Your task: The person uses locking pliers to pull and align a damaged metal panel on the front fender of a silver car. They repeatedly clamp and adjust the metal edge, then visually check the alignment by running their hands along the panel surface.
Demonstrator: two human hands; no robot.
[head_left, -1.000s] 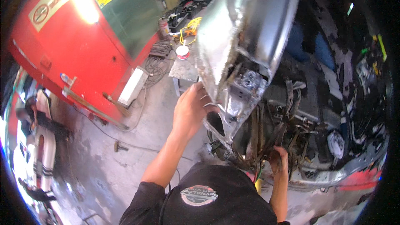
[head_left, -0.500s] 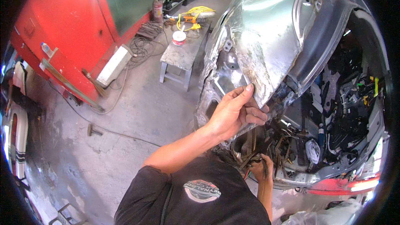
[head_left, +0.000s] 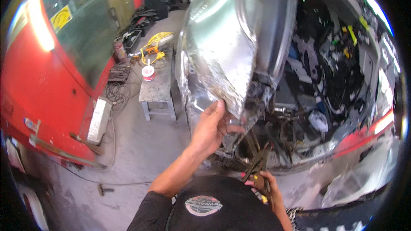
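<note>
My left hand pinches the lower tip of a bent, silvery body panel on a stripped car, thumb on top and fingers curled beneath. Burnt, scuffed metal shows along the panel's lower edge. Below and to the right, my right hand is closed round a dark plier-like tool with bits of pink and yellow near its grip. The tool's jaws point up toward the opening low in the car body; its exact kind is blurred.
A grey bench at left carries a red-and-white spool and an orange power tool with yellow cord. Cable lies on the floor beside a hammer-like tool. Plastic sheeting sits at right.
My view has swung to the right. The left hand keeps its hold on the panel tip. My right hand has drawn back from the car, and the plier-like tool shows more plainly.
</note>
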